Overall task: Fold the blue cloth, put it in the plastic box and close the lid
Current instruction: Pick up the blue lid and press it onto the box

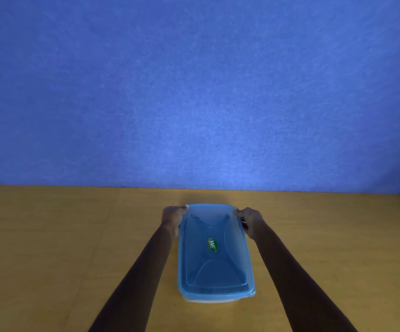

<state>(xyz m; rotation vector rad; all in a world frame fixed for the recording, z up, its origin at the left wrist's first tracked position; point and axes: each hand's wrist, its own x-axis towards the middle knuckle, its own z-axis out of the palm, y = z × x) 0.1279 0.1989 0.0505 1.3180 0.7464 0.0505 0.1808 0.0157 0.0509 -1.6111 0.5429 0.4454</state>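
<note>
The left hand (173, 218) clasps the far left corner of the box (208, 300) on the table (50, 236). Between the grips lies its lid (214, 267), probably light, stiff, slick plastic (cloth unseen), best pinched at the rim. The right hand (250, 220) clasps the opposite corner.

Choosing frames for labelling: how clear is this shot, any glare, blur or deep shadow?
Head view: soft throughout; a pale bright patch on the blue wall above the table; the left hand and right hand on the lid are dark, detail lost; sticker lettering barely legible.
</note>
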